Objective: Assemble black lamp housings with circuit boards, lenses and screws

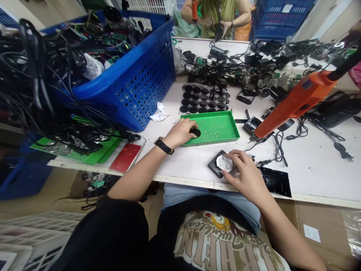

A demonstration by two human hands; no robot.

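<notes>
My left hand [180, 132], with a black strapped watch on its wrist, grips a small round black part [195, 132] over a green perforated tray [214, 128] scattered with tiny screws. My right hand [242, 175] holds a dark housing [214, 164] near the table's front edge, its fingers spread over a white hexagonal plate [225, 163]. The fingers hide part of both pieces. An orange electric screwdriver [296, 103] hangs to the right of the tray, its tip above a black device [252, 125].
A blue perforated basket [132, 81] full of cables and circuit boards stands at the left. Tangled black wires and parts [225, 69] cover the far table. A sheet of black round pads [201, 98] lies behind the tray. A co-worker [216, 17] sits opposite, holding a black item.
</notes>
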